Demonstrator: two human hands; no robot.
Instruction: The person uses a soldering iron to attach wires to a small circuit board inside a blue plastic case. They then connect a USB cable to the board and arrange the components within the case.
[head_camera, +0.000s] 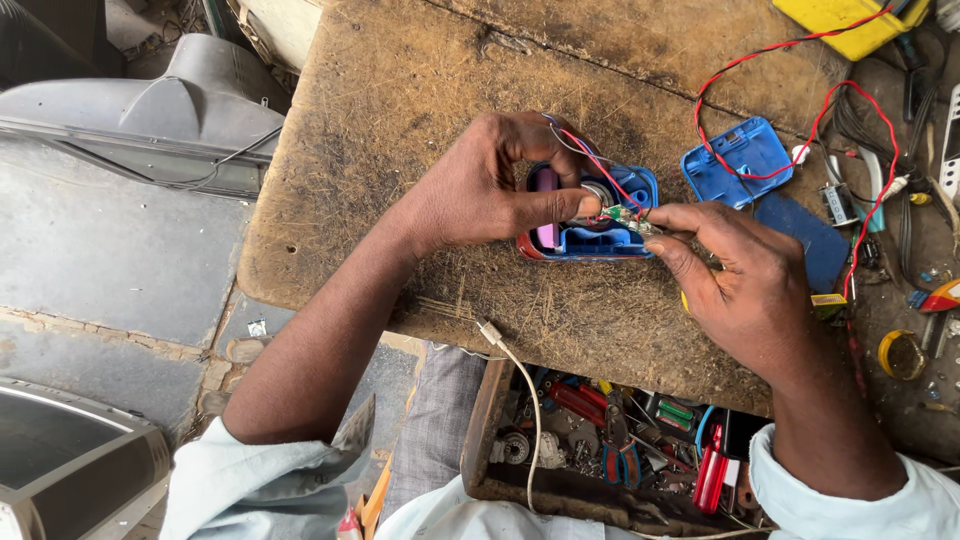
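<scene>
A small blue plastic device casing (590, 238) lies open on a worn wooden bench (400, 120); inside it a purple cylindrical cell (546, 190) shows. My left hand (490, 185) grips the casing, thumb pressed across its top. My right hand (740, 275) pinches a tiny green circuit board (625, 214) at the casing's right edge, with thin red and blue wires running from it. The yellow tip of a tool shows under the right palm; whether the hand holds it I cannot tell.
A detached blue cover (745, 160) lies to the right, crossed by a red wire (800, 120). A yellow meter (840, 22) sits at the far right corner. An open drawer of tools (620, 440) is below the bench. Old television sets (170, 110) stand on the left.
</scene>
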